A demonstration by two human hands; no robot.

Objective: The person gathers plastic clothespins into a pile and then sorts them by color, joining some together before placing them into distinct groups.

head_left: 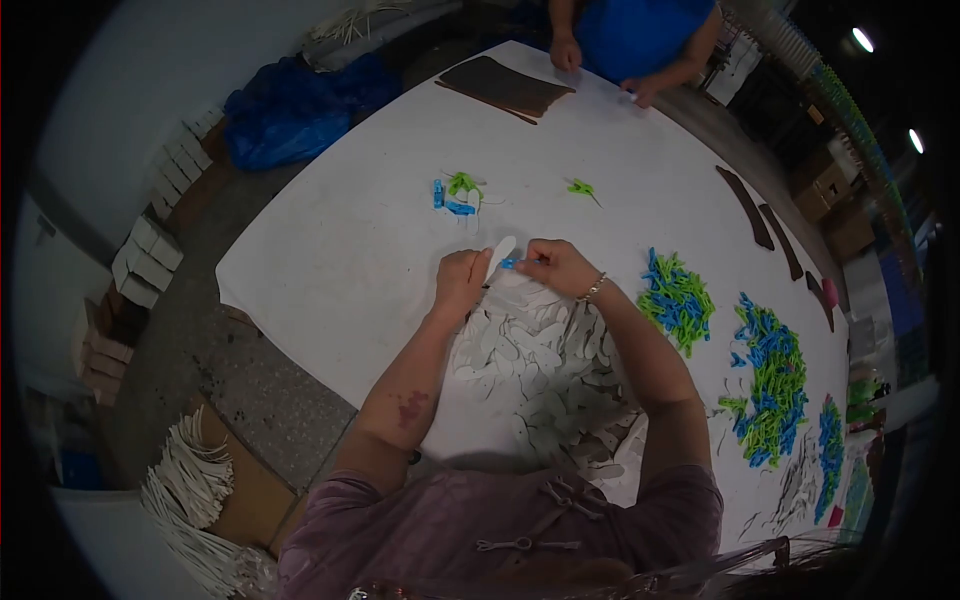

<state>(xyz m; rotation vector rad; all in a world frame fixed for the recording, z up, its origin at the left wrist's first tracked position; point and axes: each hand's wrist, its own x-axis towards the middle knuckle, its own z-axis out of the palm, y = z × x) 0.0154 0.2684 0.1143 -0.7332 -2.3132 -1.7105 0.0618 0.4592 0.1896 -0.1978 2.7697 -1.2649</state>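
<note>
My left hand [462, 282] is closed on a white flat piece with a rounded end [504, 246], which points up and away from me. Between the fingertips of my right hand [560, 270] is a small blue plastic piece [509, 264], close beside the white one. Whether the two pieces touch I cannot make out. Under and in front of my wrists lies a heap of similar white flat pieces [510, 345]. Farther out on the table are a few blue pieces [459, 209] and green pieces [461, 183], with another small green group [580, 187] to their right.
Piles of mixed green and blue plastic pieces [676, 302] [772, 385] cover the right side of the white table [330, 240]. Dark brown sheets [505, 86] lie at the far edge, where a co-worker in blue [640, 35] stands. Blue plastic bags [285, 110] rest beyond the left edge.
</note>
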